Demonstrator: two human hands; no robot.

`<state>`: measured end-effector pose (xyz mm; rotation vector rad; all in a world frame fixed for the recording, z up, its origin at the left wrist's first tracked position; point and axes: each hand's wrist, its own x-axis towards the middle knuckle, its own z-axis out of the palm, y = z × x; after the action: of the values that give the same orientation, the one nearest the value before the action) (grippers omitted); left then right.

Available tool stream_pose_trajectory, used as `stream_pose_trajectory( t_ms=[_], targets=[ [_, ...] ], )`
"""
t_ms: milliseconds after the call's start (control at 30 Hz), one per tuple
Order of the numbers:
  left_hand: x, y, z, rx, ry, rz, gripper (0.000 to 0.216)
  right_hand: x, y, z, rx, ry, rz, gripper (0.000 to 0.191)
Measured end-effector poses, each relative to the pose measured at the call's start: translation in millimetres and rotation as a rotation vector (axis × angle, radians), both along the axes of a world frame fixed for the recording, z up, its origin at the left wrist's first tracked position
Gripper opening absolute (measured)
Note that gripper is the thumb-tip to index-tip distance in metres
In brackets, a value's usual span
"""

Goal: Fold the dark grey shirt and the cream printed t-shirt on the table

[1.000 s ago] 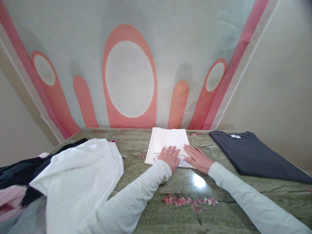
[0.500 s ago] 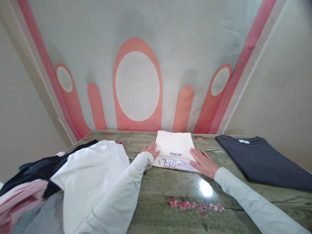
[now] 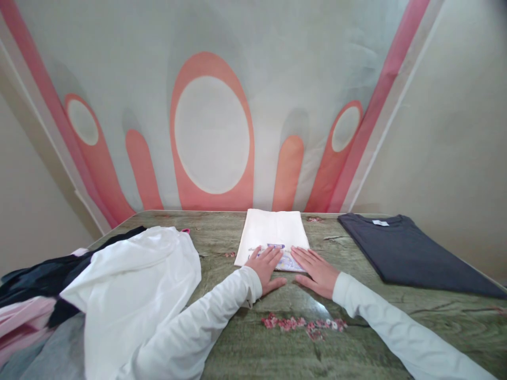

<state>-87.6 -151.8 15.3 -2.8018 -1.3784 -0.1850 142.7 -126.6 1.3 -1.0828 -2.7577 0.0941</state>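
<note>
A folded white T-shirt (image 3: 276, 227) with purple print along its near edge lies flat on the table. My left hand (image 3: 266, 268) rests palm down on its near edge, fingers stretched out over the print. Beside it my right hand (image 3: 317, 270) also lies flat, its fingertips on the shirt's near right part. The thumbs point toward each other at the shirt's near side, a small gap between them. Part of the print is hidden under the fingers.
At right lies a folded dark grey T-shirt (image 3: 412, 256). A loose white garment (image 3: 138, 279) tops a heap at left with black (image 3: 35, 277), pink (image 3: 24, 319) and grey (image 3: 63, 353) clothes. The wood-patterned table (image 3: 237, 343) meets a painted wall behind.
My hands have moved from the shirt's two sides to its near edge, closer together. The camera view has shifted slightly, so everything appears a little further left.
</note>
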Motion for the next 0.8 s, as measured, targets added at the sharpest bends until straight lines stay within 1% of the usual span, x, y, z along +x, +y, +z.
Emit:
stream_pose_trajectory(
  t_ms=[67, 133, 200, 267, 367, 467, 567, 633, 700, 800],
  targets=[
    [-0.1, -3.0, 0.1, -0.002, 0.014, 0.023, 0.066, 3.6, 2.3, -1.9, -0.015, -0.012, -0.046, 0.063],
    [-2.4, -4.6, 1.8, -0.008, 0.035, 0.065, 0.064, 10.6, 9.0, -5.8, -0.020, -0.019, -0.122, 0.067],
    [-5.5, -5.9, 3.4, -0.012, 0.048, 0.123, 0.064, 18.5, 16.5, -9.9, -0.032, -0.028, -0.182, 0.073],
    [-11.0, -6.4, 3.4, -0.007, 0.050, 0.196, 0.067, 25.1, 21.6, -12.5, -0.046, -0.035, -0.205, 0.078],
    [-27.8, -4.1, 0.3, -0.005, 0.043, 0.275, 0.071, 30.4, 21.5, -10.9, -0.046, -0.028, -0.199, 0.083],
    [-52.3, -2.0, -4.4, -0.014, 0.034, 0.296, 0.067, 29.4, 13.3, -4.2, -0.003, 0.010, -0.187, 0.085],
    [-72.6, -6.6, -9.4, 0.009, 0.018, 0.300, 0.063, 23.3, 1.6, 1.9, 0.025, 0.032, -0.121, 0.079],
    [-79.6, -13.1, -12.1, 0.024, 0.010, 0.295, 0.063, 18.5, -5.2, 3.0, 0.010, 0.014, -0.070, 0.074],
    [-82.3, -20.0, -13.2, 0.025, 0.014, 0.297, 0.063, 16.3, -9.2, 1.4, -0.005, -0.010, -0.056, 0.070],
    [-84.6, -27.2, -9.4, -0.004, 0.033, 0.327, 0.062, 21.0, -8.2, -5.9, -0.010, -0.042, -0.129, 0.070]
  ],
)
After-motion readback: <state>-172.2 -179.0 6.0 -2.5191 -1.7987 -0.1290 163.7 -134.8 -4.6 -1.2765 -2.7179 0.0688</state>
